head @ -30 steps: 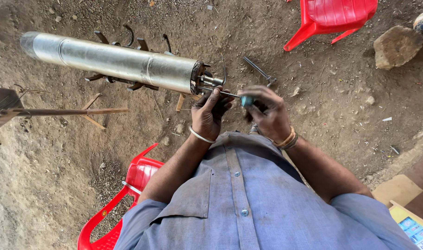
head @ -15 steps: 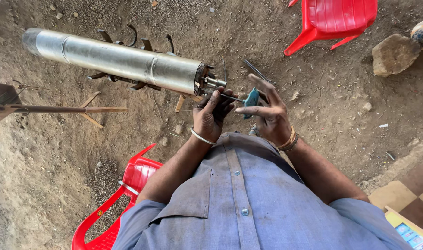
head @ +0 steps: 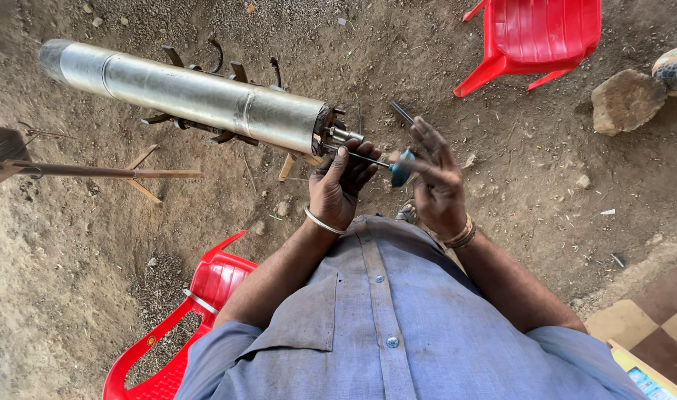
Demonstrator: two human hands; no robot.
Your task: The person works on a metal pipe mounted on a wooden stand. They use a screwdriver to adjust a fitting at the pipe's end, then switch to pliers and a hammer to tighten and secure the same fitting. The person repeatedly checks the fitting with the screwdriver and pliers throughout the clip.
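While the left hand (head: 340,185) curls its fingers loosely around the thin metal shaft of a screwdriver (head: 375,164), the shaft's tip runs up to the fittings at the near end of a long silver cylinder (head: 190,95). That cylinder lies on its side on a low metal stand (head: 205,130) over bare dirt, its far end pointing away to the left. The right hand (head: 436,181) meets the screwdriver's teal handle with its palm; its fingers are spread apart and stretched out, not wrapped around the handle, so the tool sits between thumb side and palm rather than in a full grip. A bangle rings the left wrist and beaded bands ring the right.

A dark slim tool (head: 401,112) lies on the ground just beyond the right hand's fingertips. One red chair (head: 535,37) stands well apart at the upper right, with a rock (head: 626,100) beside it, and another red chair (head: 197,318) sits close under the person's left elbow. A rusty rod (head: 101,172) stretches along the ground to the left.
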